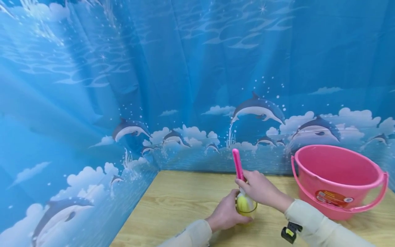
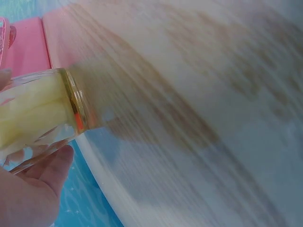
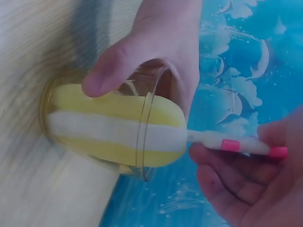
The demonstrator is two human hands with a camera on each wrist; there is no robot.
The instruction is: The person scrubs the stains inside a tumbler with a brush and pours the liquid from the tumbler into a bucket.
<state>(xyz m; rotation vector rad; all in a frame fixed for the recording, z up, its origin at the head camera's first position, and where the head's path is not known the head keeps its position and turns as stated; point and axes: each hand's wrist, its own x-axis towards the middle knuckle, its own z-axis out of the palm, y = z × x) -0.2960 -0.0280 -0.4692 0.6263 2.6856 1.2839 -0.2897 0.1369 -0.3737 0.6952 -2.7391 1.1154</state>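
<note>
A clear, yellowish glass (image 2: 78, 101) is in my left hand (image 1: 226, 211), whose thumb and fingers wrap around its side. Inside it sits the yellow-and-white sponge head of a cup brush (image 3: 170, 135), its rounded end nearest the handle sticking out past the rim. My right hand (image 1: 260, 187) grips the brush's white and pink handle (image 1: 237, 164), and the pink end points up above that hand. In the right wrist view the left thumb (image 3: 104, 80) lies along the glass wall. Most of the left hand's fingers are hidden behind the glass in the head view.
A large pink bucket (image 1: 336, 192) with a pink handle and an orange label stands on the right of the wood-grain table (image 1: 172, 195). Behind and left of the table hangs a blue curtain (image 1: 191, 85) printed with dolphins and clouds.
</note>
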